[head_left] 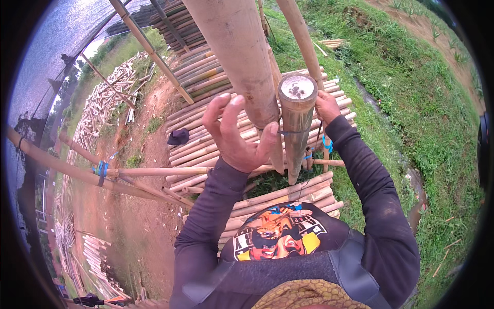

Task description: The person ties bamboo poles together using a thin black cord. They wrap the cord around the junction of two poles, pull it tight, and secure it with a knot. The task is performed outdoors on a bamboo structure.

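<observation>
A bamboo tube [298,118] stands upright before me, its open top full of whitish matter with dark specks. Close on its left rises a thick bamboo pole [234,56]. A thin dark cord [296,132] crosses the tube's front below its rim. My left hand [237,135] is open by the pole's lower end, fingers spread and curved, its thumb close to the cord. My right hand [328,107] is closed at the tube's right side, where a slimmer bamboo pole [303,38] passes. What its fingers grip is hidden.
Under the tube lies a platform of bamboo poles [193,141], with a dark cloth item [178,136] on it. A bamboo rail [139,191] with blue lashing [102,170] crosses at left. Cut bamboo [105,95] is heaped beyond; a grassy slope [406,108] and ditch lie at right.
</observation>
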Motion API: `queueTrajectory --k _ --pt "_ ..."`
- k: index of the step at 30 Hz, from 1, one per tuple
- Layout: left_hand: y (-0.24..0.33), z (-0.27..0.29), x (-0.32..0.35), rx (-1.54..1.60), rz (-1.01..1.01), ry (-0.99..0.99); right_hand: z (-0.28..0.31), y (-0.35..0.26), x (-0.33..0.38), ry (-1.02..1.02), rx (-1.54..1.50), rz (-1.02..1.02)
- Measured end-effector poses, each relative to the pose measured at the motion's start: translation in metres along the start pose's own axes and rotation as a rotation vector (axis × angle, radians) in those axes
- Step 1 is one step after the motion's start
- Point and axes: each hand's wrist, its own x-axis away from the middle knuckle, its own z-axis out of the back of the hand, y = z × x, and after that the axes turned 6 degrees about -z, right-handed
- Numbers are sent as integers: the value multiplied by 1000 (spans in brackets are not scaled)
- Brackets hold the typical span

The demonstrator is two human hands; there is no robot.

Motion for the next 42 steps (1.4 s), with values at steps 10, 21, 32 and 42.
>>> queueTrajectory --k 10,21,32,42 --pt "-54 -47 2 916 630 19 -54 4 25 -201 -544 29" --pt "-59 -83 -9 1403 758 22 -88 3 69 -24 -497 -8" --pt "-72 -104 -9 1565 739 -55 -95 -2 77 47 -353 -105" --pt "-94 -113 -15 976 79 381 -69 18 76 110 -144 -70"
